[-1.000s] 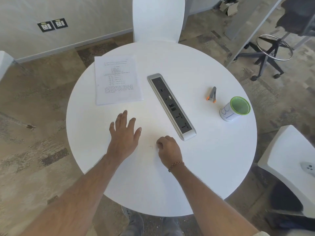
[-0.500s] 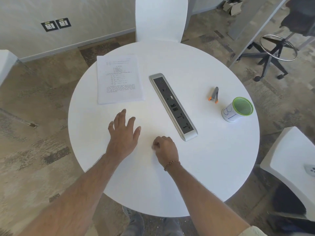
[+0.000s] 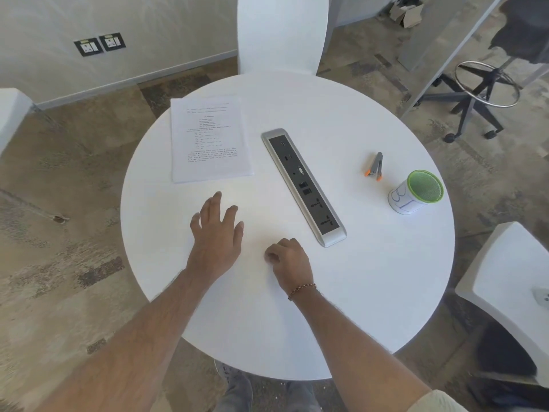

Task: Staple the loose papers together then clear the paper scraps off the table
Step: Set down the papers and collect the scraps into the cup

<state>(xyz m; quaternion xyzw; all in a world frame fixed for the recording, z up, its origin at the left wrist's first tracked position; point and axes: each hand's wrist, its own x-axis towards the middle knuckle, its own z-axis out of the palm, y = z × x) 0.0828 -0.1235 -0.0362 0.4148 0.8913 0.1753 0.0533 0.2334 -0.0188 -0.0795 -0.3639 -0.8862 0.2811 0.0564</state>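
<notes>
With the papers lying left of the power strip and the stapler right of it, my left hand lay flat and my right hand curled, contents indeterminate; scraps are best pinched gently, I judged.
</notes>
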